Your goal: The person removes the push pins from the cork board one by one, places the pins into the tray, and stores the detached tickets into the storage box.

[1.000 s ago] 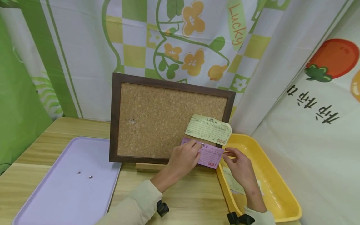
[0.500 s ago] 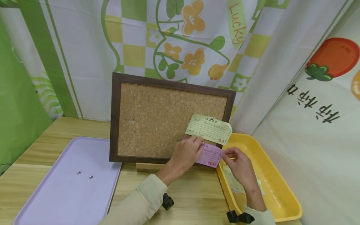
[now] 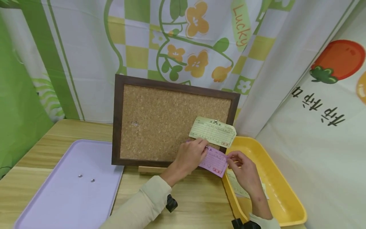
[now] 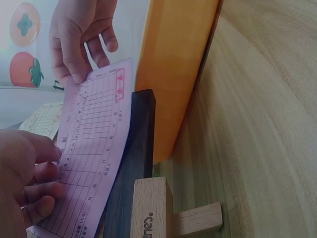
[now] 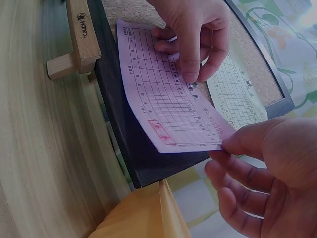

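Observation:
A pink receipt slip (image 3: 214,160) hangs over the lower right of a framed corkboard (image 3: 160,122). My left hand (image 3: 190,156) covers the slip's left part; its thumb and index finger pinch a small silver pushpin (image 5: 192,86) at the slip's top edge. With thumb and index finger, my right hand (image 3: 243,168) pinches the slip's right edge, whose corner stands off the frame in the right wrist view. Just above, a pale green receipt slip (image 3: 213,131) is held by another silver pushpin (image 3: 215,121).
A lilac tray (image 3: 65,203) at left carries two silver pushpins (image 3: 86,178). A yellow bin (image 3: 286,190) at right, close to the board, contains more slips (image 3: 237,186). A wooden stand (image 4: 153,208) supports the board. Printed curtains hang behind.
My left hand has moved up and right along the pink slip to its pushpin. The slip's right end, held by my right hand, has tilted slightly downward.

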Motion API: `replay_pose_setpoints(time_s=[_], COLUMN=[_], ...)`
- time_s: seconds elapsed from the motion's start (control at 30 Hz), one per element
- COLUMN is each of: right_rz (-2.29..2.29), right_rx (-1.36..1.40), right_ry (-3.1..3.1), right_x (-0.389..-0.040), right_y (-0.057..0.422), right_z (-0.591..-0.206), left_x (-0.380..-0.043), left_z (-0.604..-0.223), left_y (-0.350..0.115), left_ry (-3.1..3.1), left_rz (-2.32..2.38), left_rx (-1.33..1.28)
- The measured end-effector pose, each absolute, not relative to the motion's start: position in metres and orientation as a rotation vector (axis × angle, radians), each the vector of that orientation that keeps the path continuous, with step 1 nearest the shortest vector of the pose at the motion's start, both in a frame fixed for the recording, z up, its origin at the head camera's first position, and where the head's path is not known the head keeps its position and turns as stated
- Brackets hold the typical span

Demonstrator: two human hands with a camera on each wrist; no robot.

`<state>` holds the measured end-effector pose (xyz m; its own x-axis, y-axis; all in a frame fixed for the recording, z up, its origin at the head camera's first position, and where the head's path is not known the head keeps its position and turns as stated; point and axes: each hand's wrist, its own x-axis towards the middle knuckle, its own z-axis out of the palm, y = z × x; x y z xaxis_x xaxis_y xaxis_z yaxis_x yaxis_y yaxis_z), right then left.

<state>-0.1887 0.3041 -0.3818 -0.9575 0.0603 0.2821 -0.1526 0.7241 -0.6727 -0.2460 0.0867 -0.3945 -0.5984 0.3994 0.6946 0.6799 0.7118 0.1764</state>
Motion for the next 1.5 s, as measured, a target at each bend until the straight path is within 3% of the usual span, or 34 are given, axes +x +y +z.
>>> replay_pose_setpoints(time_s=[1.5], right_rz=[1.255], right_rx=[0.233], right_ry=[-2.529], right_x=[-0.171], right_y=[0.305], right_z=[-0.377], left_x=[-0.242], left_z=[-0.395], left_y=[0.090], left_ry=[-2.265], left_rz=[-0.517], left_rx=[-0.826])
